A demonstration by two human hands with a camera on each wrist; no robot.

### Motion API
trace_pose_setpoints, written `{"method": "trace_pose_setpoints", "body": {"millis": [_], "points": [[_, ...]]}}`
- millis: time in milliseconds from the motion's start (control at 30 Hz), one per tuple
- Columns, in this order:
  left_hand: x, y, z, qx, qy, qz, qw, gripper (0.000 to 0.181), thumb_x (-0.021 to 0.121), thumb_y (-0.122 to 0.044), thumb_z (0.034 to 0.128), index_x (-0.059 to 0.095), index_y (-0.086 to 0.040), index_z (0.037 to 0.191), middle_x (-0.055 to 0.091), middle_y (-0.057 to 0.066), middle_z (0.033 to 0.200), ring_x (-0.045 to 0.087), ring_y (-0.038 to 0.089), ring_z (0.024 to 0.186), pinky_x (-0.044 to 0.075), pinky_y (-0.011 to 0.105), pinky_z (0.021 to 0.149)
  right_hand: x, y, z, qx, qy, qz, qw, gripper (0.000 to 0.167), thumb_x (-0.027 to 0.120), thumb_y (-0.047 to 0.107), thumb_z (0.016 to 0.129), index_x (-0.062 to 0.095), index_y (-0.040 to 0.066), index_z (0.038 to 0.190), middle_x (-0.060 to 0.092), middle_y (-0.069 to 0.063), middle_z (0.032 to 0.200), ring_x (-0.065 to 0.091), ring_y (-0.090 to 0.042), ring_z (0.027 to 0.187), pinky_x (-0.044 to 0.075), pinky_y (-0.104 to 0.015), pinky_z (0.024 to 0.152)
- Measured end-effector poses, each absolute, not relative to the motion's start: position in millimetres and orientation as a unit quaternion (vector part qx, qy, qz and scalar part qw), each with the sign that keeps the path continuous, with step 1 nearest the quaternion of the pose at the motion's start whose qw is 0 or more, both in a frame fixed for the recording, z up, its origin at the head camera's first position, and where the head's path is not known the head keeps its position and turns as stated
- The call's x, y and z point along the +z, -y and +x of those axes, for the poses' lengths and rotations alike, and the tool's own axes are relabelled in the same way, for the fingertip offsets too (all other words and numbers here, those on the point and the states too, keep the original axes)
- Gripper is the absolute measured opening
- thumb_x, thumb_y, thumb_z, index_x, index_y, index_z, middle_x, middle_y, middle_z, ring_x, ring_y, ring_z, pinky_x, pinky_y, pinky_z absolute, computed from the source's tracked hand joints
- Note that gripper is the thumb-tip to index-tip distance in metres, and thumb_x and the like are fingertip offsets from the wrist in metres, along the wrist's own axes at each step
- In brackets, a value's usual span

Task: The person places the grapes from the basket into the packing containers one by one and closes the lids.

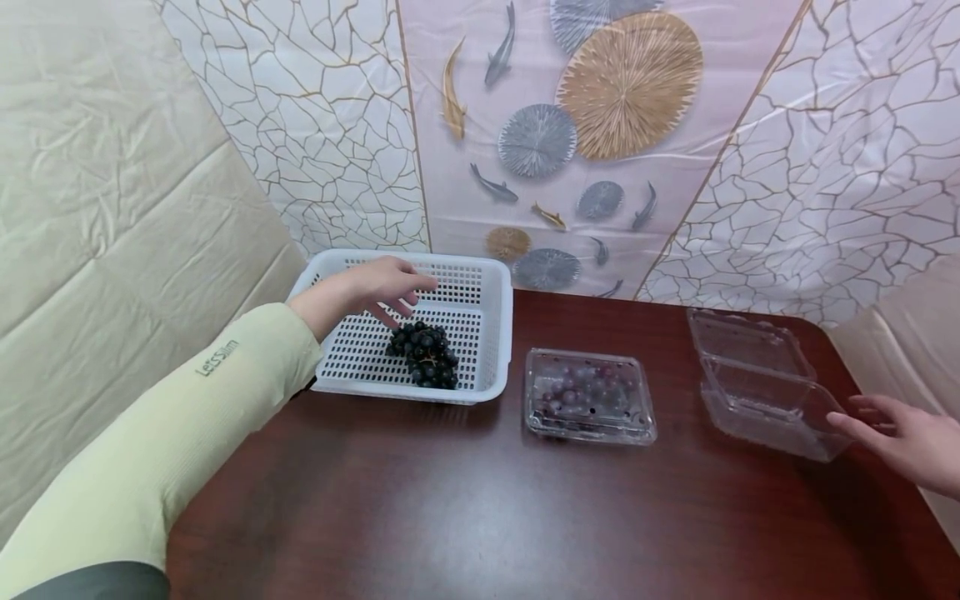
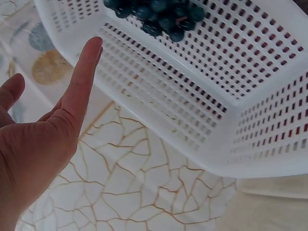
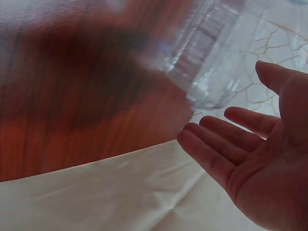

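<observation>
My left hand [image 1: 386, 287] hovers above the white plastic basket [image 1: 495, 333], its fingers relaxed and holding nothing. Beneath it, a bunch of dark grapes [image 1: 426, 354] lies on the basket's slotted floor; the left wrist view shows the grapes [image 2: 159, 17] apart from the hand [image 2: 53, 115]. At the far right, my right hand [image 1: 903, 442] is beside a clear plastic clamshell box [image 1: 772, 417] whose lid stands folded back. In the right wrist view the loosely bent fingers of that hand [image 3: 260, 159] are close to the box [image 3: 211, 57]; whether they touch it I cannot tell.
Between basket and open box sits a closed clear clamshell [image 1: 588, 396] with reddish grapes inside. The dark wooden table [image 1: 450, 508] meets a patterned wall covering [image 1: 360, 167] behind and cream cloth [image 1: 97, 208] at the left side.
</observation>
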State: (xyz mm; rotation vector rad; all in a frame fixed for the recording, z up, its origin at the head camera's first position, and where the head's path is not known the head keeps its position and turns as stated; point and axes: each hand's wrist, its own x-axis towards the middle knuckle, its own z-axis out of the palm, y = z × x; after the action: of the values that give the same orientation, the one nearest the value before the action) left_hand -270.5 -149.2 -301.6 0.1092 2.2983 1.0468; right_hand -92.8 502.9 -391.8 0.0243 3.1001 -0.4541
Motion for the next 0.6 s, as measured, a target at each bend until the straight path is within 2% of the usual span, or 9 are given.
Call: {"method": "trace_pose_setpoints", "body": {"millis": [33, 100, 167, 267, 333, 400, 533, 600], "points": [[-302.2, 150.8, -271.4, 0.391, -0.868, 0.039, 0.304, 0.068, 0.052, -0.04, 0.1125, 0.034, 0.002, 0.163, 0.053, 0.029, 0.148, 0.061, 0.042, 0.133, 0.063, 0.047, 0.096, -393.9, -504.6, -91.7, -0.152, -0.988, 0.011, 0.006, 0.066, 0.066, 0.038, 0.104, 0.054, -0.025, 0.122, 0.064, -0.048, 0.112, 0.072, -0.057, 0.092, 0.045, -0.026, 0.065], [-304.2, 154.2, -274.1, 0.388, -0.868, 0.035, 0.308, 0.069, 0.052, -0.04, 0.1124, 0.033, 0.002, 0.164, 0.052, 0.031, 0.149, 0.059, 0.043, 0.135, 0.063, 0.049, 0.096, -397.9, -508.2, -90.0, -0.164, -0.986, 0.015, 0.011, 0.064, 0.066, 0.036, 0.104, 0.055, -0.024, 0.122, 0.067, -0.045, 0.107, 0.077, -0.032, 0.082, 0.035, -0.018, 0.06], [-306.0, 157.1, -276.6, 0.385, -0.868, 0.027, 0.312, 0.07, 0.051, -0.04, 0.1122, 0.032, 0.003, 0.164, 0.051, 0.032, 0.149, 0.059, 0.044, 0.135, 0.063, 0.05, 0.096, -401.3, -510.5, -87.7, -0.17, -0.985, 0.021, 0.018, 0.064, 0.065, 0.037, 0.104, 0.055, -0.025, 0.122, 0.07, -0.042, 0.103, 0.072, -0.013, 0.077, 0.036, -0.018, 0.059], [-309.9, 160.8, -280.3, 0.377, -0.869, 0.014, 0.319, 0.068, 0.052, -0.04, 0.1122, 0.034, 0.002, 0.163, 0.051, 0.033, 0.148, 0.06, 0.044, 0.134, 0.063, 0.051, 0.096, -405.4, -511.8, -84.1, -0.162, -0.986, 0.027, 0.03, 0.066, 0.065, 0.039, 0.105, 0.056, -0.024, 0.122, 0.072, -0.036, 0.1, 0.069, -0.012, 0.078, 0.044, -0.029, 0.065], [-313.0, 162.7, -281.8, 0.37, -0.868, 0.003, 0.332, 0.067, 0.052, -0.04, 0.1121, 0.036, 0.003, 0.161, 0.052, 0.033, 0.148, 0.061, 0.044, 0.134, 0.063, 0.05, 0.095, -407.6, -511.4, -81.5, -0.156, -0.987, 0.031, 0.037, 0.066, 0.064, 0.04, 0.105, 0.057, -0.023, 0.123, 0.073, -0.034, 0.1, 0.073, -0.031, 0.083, 0.045, -0.036, 0.066], [-316.2, 163.7, -282.3, 0.364, -0.863, -0.004, 0.349, 0.068, 0.051, -0.04, 0.1124, 0.037, 0.006, 0.16, 0.052, 0.034, 0.15, 0.06, 0.045, 0.135, 0.063, 0.049, 0.095, -409.5, -510.5, -78.8, -0.155, -0.986, 0.036, 0.042, 0.066, 0.064, 0.041, 0.105, 0.058, -0.022, 0.123, 0.075, -0.032, 0.099, 0.072, -0.039, 0.084, 0.046, -0.038, 0.066], [-322.7, 163.5, -282.6, 0.357, -0.85, -0.024, 0.385, 0.072, 0.049, -0.043, 0.1127, 0.037, 0.012, 0.157, 0.05, 0.034, 0.153, 0.058, 0.046, 0.137, 0.063, 0.049, 0.096, -416.4, -506.3, -72.7, -0.22, -0.972, 0.046, 0.064, 0.067, 0.062, 0.035, 0.108, 0.049, -0.027, 0.131, 0.078, -0.023, 0.092, 0.068, -0.006, 0.072, 0.054, -0.027, 0.059], [-326.2, 162.4, -283.2, 0.352, -0.847, -0.028, 0.399, 0.075, 0.049, -0.045, 0.1127, 0.036, 0.015, 0.156, 0.051, 0.034, 0.153, 0.058, 0.046, 0.137, 0.063, 0.049, 0.096, -421.8, -505.3, -70.1, -0.253, -0.963, 0.054, 0.074, 0.068, 0.06, 0.032, 0.11, 0.043, -0.029, 0.135, 0.079, -0.02, 0.089, 0.066, 0.004, 0.068, 0.058, -0.024, 0.057]]}}
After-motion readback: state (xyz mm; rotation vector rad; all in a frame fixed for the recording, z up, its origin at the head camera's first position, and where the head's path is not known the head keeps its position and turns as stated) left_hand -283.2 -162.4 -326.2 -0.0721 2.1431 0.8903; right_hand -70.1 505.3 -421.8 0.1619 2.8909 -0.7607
